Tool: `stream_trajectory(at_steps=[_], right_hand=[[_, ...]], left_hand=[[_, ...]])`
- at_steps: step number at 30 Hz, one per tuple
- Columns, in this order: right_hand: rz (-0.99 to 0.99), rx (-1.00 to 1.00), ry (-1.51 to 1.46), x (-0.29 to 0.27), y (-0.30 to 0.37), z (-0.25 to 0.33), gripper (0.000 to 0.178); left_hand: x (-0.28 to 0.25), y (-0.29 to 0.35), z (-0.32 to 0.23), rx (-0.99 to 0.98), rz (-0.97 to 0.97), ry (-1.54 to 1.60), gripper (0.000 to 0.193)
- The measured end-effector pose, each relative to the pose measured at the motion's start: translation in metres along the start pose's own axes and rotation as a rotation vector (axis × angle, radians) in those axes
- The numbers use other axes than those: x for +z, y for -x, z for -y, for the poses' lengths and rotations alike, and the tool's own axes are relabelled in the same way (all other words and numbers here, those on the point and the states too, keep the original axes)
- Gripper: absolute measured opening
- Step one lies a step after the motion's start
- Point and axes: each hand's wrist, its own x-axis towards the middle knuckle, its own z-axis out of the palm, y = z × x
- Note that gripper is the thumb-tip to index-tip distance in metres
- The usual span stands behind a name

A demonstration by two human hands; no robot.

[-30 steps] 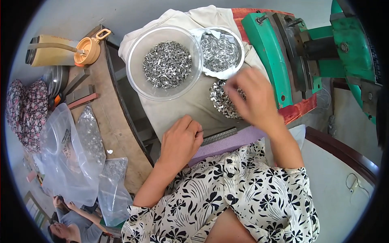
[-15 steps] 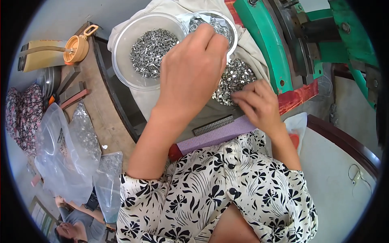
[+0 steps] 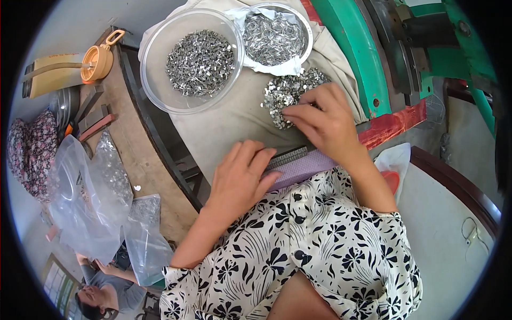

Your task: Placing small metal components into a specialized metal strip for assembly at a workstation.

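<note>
My left hand (image 3: 240, 173) is low over the left end of a grey ridged metal strip (image 3: 292, 158), its fingers bent and its thumb apart from them. Part of the strip is hidden under that hand. The strip lies along a purple pad (image 3: 304, 168) close to my body. At the near edge of a pile of small shiny metal discs (image 3: 281, 92), my right hand (image 3: 328, 120) has thumb and forefinger pinched together. Whatever is between those fingertips is too small to make out.
Behind are a clear tub (image 3: 154, 85) of small metal pieces and a lined bowl (image 3: 308, 45) of thin metal pins, both on beige cloth (image 3: 213, 125). A green machine (image 3: 352, 53) borders the right. Plastic bags (image 3: 90, 213) lie at left; another person (image 3: 114, 293) sits beyond.
My left hand has come back from above the pin bowl to the strip, uncovering the bowl. My right hand has shifted slightly left, its fingertips still by the discs.
</note>
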Motion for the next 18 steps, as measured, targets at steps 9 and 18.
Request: stream_trajectory(at_steps=[9,18], right_hand=[[0.223,0.030,0.033,-0.028,0.049,-0.012,0.015],[0.035,0.005,0.068,0.007,0.019,-0.003,0.015]], left_hand=[[0.017,0.007,0.007,0.059,0.056,-0.097,0.033],[0.017,0.013,0.006,0.070,0.114,-0.062,0.029]])
